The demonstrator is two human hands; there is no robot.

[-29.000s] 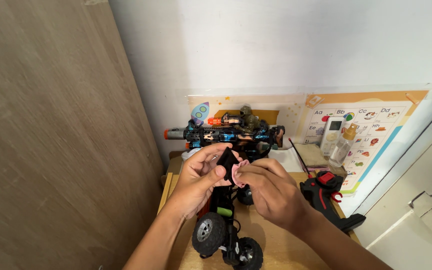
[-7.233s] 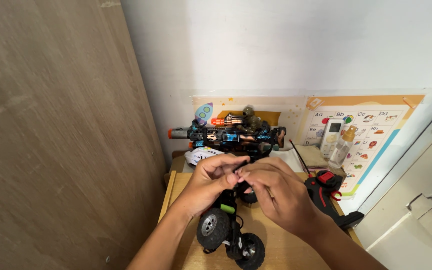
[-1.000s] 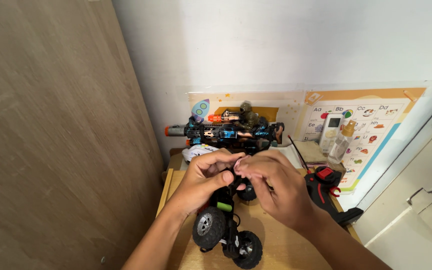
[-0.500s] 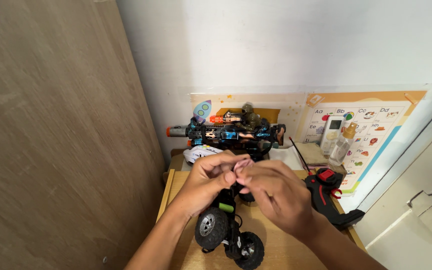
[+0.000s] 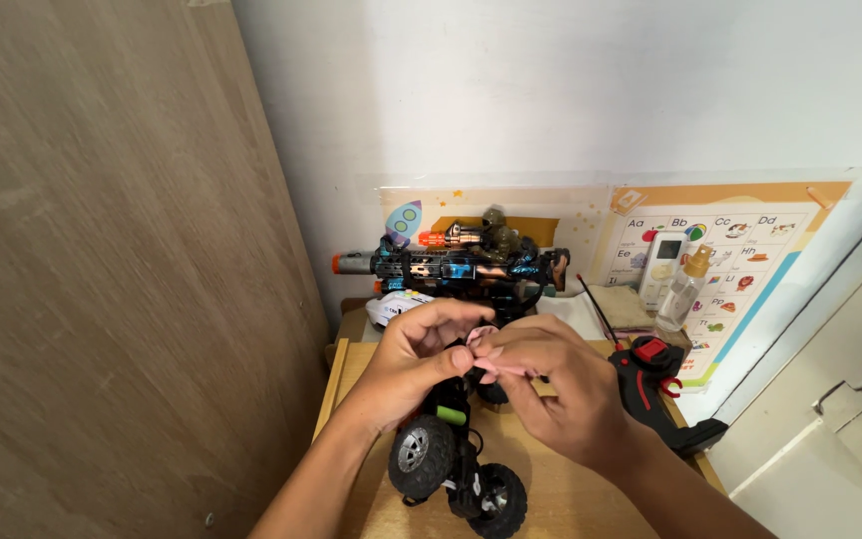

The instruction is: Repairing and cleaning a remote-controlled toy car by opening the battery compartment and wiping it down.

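Note:
My left hand [image 5: 416, 361] and my right hand [image 5: 556, 394] meet above a black toy truck [image 5: 456, 464] with big knobby tyres. Both pinch a small pink piece [image 5: 486, 351] between the fingertips. The truck lies on a small wooden table [image 5: 541, 489], partly hidden under my hands. A green part shows on its chassis just below my left thumb.
A dark toy gun [image 5: 451, 265] with orange tips lies at the back against the wall. A black and red remote controller [image 5: 655, 384] sits to the right. A small bottle [image 5: 683, 289], a white remote [image 5: 662, 265] and an alphabet poster [image 5: 740, 260] stand behind. A wooden panel [image 5: 122, 269] bounds the left.
My fingertips have shifted slightly on the pink piece; the hands stay together over the truck. The view has barely moved.

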